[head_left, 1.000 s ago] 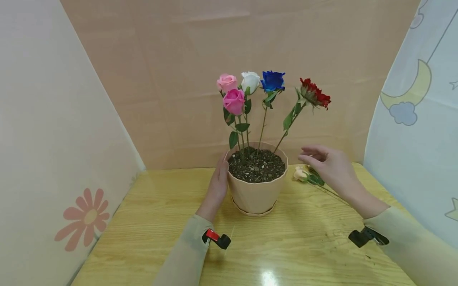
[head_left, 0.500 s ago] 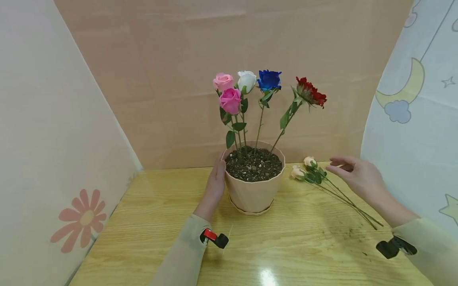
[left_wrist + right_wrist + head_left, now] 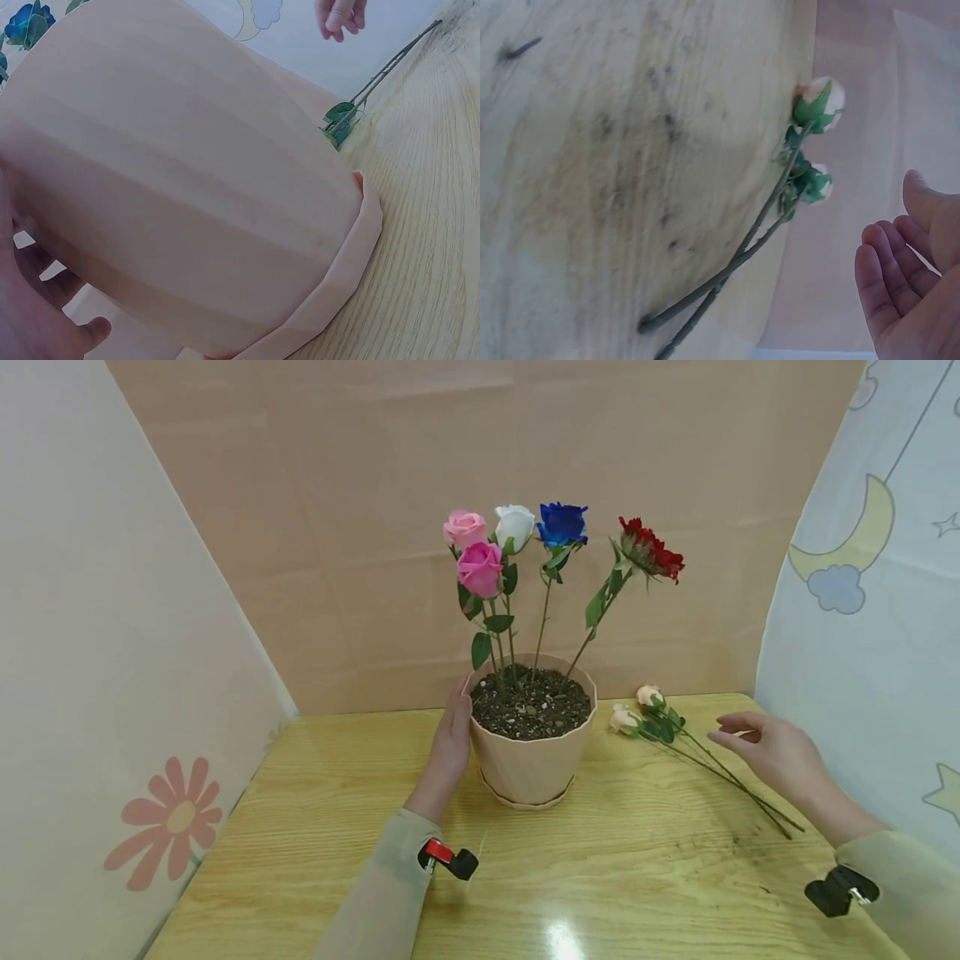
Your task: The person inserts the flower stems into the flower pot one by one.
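A pale pink flowerpot (image 3: pixel 532 768) filled with dark soil (image 3: pixel 534 706) stands on its saucer. My left hand (image 3: pixel 452 735) rests against the pot's left side; the left wrist view shows that hand (image 3: pixel 34 300) at the pot's wall. Planted in the soil are a light pink rose (image 3: pixel 464 529), a bright pink rose (image 3: pixel 480 569), a white rose (image 3: pixel 514 528), a blue rose (image 3: pixel 562 524) and a leaning red flower (image 3: pixel 651 550). My right hand (image 3: pixel 780 756) hovers with nothing in it, fingers loosely bent, beside two peach roses (image 3: pixel 651 696) lying with crossed stems on the table.
Bits of dark soil (image 3: pixel 735 841) are scattered on the wooden table (image 3: pixel 322 827) at the right. A thin pale strip (image 3: pixel 482 847) is near the left wrist. A plain backdrop (image 3: pixel 360 543) closes off the back, and patterned panels (image 3: pixel 840 635) flank the sides.
My right hand has drawn away from the red flower's side of the pot, moving right and slightly down, uncovering the peach roses. The left hand stays at the pot.
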A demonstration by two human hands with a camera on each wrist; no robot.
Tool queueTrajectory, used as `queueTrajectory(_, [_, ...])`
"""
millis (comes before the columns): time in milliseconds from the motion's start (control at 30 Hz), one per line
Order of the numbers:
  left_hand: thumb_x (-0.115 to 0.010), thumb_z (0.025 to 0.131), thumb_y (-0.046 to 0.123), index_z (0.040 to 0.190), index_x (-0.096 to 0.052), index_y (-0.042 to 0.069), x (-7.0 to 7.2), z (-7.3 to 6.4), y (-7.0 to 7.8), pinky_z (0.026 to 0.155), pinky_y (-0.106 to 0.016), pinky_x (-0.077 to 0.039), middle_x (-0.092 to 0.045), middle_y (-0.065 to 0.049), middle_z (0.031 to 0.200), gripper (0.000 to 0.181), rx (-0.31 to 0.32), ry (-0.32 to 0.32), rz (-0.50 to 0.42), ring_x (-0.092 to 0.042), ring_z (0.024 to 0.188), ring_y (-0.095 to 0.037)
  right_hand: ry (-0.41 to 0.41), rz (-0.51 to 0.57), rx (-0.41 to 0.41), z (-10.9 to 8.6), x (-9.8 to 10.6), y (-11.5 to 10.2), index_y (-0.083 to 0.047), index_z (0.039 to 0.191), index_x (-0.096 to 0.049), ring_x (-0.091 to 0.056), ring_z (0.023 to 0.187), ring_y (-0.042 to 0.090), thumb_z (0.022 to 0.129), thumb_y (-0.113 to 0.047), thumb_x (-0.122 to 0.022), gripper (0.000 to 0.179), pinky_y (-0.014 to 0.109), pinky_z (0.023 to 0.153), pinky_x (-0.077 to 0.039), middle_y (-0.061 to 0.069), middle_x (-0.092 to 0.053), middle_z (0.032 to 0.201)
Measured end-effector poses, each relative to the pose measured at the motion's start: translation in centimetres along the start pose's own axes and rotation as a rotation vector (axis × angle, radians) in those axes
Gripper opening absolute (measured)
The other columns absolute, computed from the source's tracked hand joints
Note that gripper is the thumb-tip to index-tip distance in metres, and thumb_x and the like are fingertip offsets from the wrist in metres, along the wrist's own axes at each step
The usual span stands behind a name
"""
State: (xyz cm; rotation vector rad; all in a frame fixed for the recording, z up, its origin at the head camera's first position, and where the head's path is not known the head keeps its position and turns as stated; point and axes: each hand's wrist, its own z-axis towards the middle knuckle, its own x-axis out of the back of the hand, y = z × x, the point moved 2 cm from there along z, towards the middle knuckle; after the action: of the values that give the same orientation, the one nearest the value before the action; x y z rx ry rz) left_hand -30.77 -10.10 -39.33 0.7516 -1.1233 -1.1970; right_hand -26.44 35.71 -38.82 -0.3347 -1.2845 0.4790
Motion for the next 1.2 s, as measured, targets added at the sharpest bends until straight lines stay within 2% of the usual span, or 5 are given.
queueTrajectory(167, [-0.021, 0.111, 0.049, 0.16, -0.021, 0.04, 0.0, 0.1, 0.0, 0.12, -0.054, -0.016, -0.019, 0.01, 0.165, 0.05, -0.024, -0.005, -0.003, -0.015, 0.151, -0.018, -0.038, -0.013, -0.023, -0.2, -0.4, 1.5, 0.002, 0.129, -0.064, -0.064, 0.097, 0.041, 0.099, -0.049, -0.062, 0.059, 0.051, 0.07, -0.05, 0.024, -0.068, 0.114])
queueTrajectory(300, [-0.021, 0.109, 0.053, 0.16, -0.017, 0.042, 0.1, 0.0, -0.1, 0.12, -0.053, -0.016, -0.018, 0.01, 0.165, 0.052, 0.018, -0.017, -0.002, -0.015, 0.151, -0.018, -0.055, -0.016, -0.028, -0.5, -0.9, 2.7, 0.003, 0.129, -0.063, -0.064, 0.096, 0.041, 0.099, -0.049, -0.062, 0.06, 0.049, 0.069, -0.051, 0.024, -0.069, 0.113])
queueTrajectory(500, [-0.023, 0.109, 0.054, 0.16, -0.017, 0.043, 0.1, -0.1, -0.1, 0.12, -0.051, -0.017, -0.019, 0.011, 0.165, 0.052, 0.03, -0.003, -0.011, -0.018, 0.151, -0.019, -0.083, -0.02, -0.06, -0.6, -1.9, 4.4, 0.003, 0.131, -0.062, -0.063, 0.099, 0.044, 0.098, -0.052, -0.061, 0.064, 0.051, 0.071, -0.05, 0.027, -0.067, 0.116])
queueTrajectory(667, [-0.024, 0.11, 0.052, 0.159, -0.019, 0.045, 0.0, -0.2, -0.2, 0.12, -0.052, -0.018, -0.02, 0.012, 0.164, 0.05, 0.015, 0.007, -0.013, -0.019, 0.15, -0.018, -0.119, -0.003, -0.105, -0.8, -2.2, 5.1, 0.003, 0.136, -0.059, -0.059, 0.103, 0.048, 0.099, -0.055, -0.057, 0.069, 0.055, 0.075, -0.048, 0.031, -0.063, 0.12])
queueTrajectory(1200, [-0.024, 0.11, 0.049, 0.16, -0.018, 0.041, 0.0, -0.2, 0.0, 0.12, -0.052, -0.016, -0.02, 0.01, 0.165, 0.051, 0.005, 0.002, -0.012, -0.017, 0.151, -0.019, -0.175, 0.035, -0.122, -1.0, -3.4, 6.8, 0.008, 0.137, -0.056, -0.057, 0.109, 0.053, 0.101, -0.053, -0.055, 0.071, 0.057, 0.079, -0.049, 0.035, -0.059, 0.126])
